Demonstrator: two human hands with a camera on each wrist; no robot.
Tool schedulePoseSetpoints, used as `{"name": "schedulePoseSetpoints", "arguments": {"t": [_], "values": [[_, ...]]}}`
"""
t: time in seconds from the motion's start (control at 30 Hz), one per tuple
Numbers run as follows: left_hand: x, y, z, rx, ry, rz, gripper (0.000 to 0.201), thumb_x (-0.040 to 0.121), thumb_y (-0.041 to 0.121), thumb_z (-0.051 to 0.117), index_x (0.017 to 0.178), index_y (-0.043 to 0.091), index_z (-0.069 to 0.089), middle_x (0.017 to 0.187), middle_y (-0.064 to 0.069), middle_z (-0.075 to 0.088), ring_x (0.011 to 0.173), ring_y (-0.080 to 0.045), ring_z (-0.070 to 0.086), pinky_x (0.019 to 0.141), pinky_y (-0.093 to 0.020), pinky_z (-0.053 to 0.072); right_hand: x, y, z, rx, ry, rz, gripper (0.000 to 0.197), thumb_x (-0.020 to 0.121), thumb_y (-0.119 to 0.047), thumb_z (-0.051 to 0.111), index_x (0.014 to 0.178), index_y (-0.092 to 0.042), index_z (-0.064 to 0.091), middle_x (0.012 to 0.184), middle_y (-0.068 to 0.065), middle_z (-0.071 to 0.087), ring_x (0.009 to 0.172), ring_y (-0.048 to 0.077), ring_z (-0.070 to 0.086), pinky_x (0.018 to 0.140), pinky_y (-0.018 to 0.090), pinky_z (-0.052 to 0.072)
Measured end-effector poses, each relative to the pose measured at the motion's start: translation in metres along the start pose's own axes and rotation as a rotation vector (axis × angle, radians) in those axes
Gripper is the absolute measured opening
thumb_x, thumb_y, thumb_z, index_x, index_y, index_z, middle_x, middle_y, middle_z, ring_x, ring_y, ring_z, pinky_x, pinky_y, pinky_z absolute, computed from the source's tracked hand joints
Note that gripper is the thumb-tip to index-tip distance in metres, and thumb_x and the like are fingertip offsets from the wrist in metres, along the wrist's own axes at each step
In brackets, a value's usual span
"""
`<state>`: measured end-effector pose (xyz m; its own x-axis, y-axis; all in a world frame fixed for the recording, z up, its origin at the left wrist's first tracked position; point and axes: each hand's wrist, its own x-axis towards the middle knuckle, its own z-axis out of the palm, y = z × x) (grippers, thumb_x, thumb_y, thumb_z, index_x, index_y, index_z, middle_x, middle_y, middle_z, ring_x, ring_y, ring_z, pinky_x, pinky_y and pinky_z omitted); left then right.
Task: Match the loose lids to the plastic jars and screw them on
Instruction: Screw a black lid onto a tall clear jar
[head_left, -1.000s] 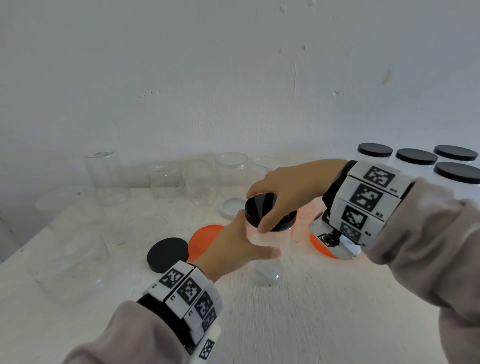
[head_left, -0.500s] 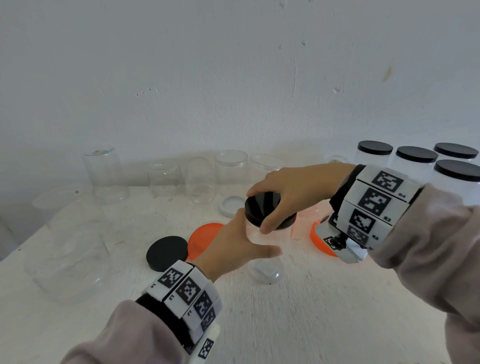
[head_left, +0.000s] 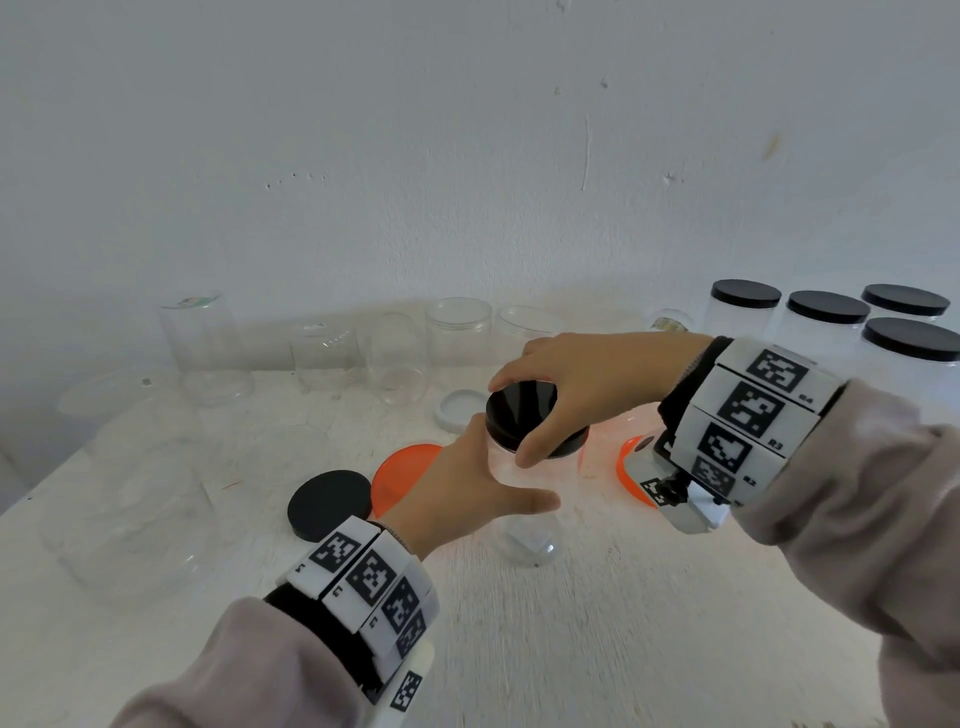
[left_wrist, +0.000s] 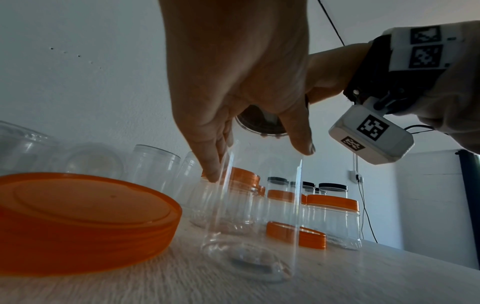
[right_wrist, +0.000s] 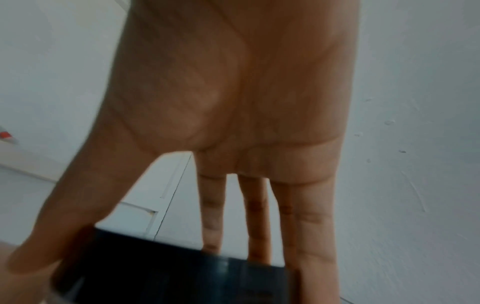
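A clear plastic jar (head_left: 527, 535) stands upright on the white table, near the middle. My left hand (head_left: 467, 493) grips its side, thumb in front and fingers behind; the left wrist view shows the same jar (left_wrist: 257, 205) between thumb and fingers. A black lid (head_left: 522, 413) sits on the jar's mouth, and my right hand (head_left: 566, 395) holds its rim from above with thumb and fingers. In the right wrist view, the black lid (right_wrist: 168, 265) lies under my spread fingers. A loose black lid (head_left: 330, 504) and a loose orange lid (head_left: 397, 475) lie left of the jar.
Several open clear jars (head_left: 208, 343) stand along the wall at the back and left. Several black-lidded jars (head_left: 826, 322) stand at the back right. A white lid (head_left: 462, 408) lies behind the jar, and another orange lid (head_left: 631, 465) lies under my right wrist.
My right hand has turned slightly on the black lid, its wrist swinging a little lower. The left hand and the jar have stayed in place.
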<state>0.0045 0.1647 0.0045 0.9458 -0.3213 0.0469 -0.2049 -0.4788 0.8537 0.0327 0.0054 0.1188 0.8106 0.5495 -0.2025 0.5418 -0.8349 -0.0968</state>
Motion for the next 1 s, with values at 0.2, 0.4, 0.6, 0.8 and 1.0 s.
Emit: {"name": "schedulePoseSetpoints", "arguments": {"t": [0.2,0.4,0.6,0.8,1.0], "values": [[-0.001,0.001,-0.001,0.004,-0.012,-0.002,0.085,0.067,0.044,0.084,0.132,0.043,0.029,0.110,0.033,0.048,0.094,0.021,0.043,0.067,-0.005,0.037,0.002,-0.008,0.009,-0.100,0.060,0.104,0.075,0.069,-0.082,0.054,0.121,-0.029,0.049,0.099,-0.010,0.049,0.084,0.008,0.052,0.068,0.028,0.045],[0.000,0.000,-0.001,0.011,0.000,-0.004,0.087,0.065,0.045,0.085,0.130,0.044,0.027,0.105,0.035,0.046,0.095,0.020,0.042,0.070,-0.006,0.036,-0.004,-0.004,-0.003,0.020,-0.057,-0.005,0.074,0.070,-0.060,0.073,0.135,-0.047,0.039,0.116,-0.016,0.043,0.110,0.010,0.045,0.092,0.032,0.045],[0.000,0.000,-0.001,0.010,-0.019,0.013,0.090,0.067,0.045,0.084,0.136,0.040,0.028,0.114,0.031,0.047,0.097,0.020,0.042,0.070,-0.006,0.036,0.000,-0.008,0.013,-0.086,0.134,0.073,0.068,0.070,-0.079,0.055,0.121,-0.035,0.050,0.094,-0.014,0.047,0.083,0.007,0.050,0.065,0.025,0.043],[0.001,0.000,-0.001,-0.006,-0.018,0.005,0.087,0.066,0.043,0.085,0.132,0.042,0.029,0.113,0.031,0.048,0.098,0.017,0.043,0.072,-0.007,0.036,-0.003,0.001,0.011,0.049,0.007,0.009,0.076,0.076,-0.068,0.062,0.142,-0.043,0.033,0.113,-0.014,0.042,0.102,0.009,0.046,0.071,0.019,0.037],[0.000,0.000,-0.001,-0.012,-0.013,-0.002,0.083,0.066,0.044,0.084,0.127,0.048,0.028,0.112,0.035,0.047,0.096,0.022,0.042,0.069,-0.005,0.036,-0.004,-0.001,0.017,-0.031,0.129,0.011,0.068,0.074,-0.076,0.055,0.130,-0.037,0.048,0.099,-0.013,0.048,0.087,0.006,0.050,0.064,0.022,0.037]]}}
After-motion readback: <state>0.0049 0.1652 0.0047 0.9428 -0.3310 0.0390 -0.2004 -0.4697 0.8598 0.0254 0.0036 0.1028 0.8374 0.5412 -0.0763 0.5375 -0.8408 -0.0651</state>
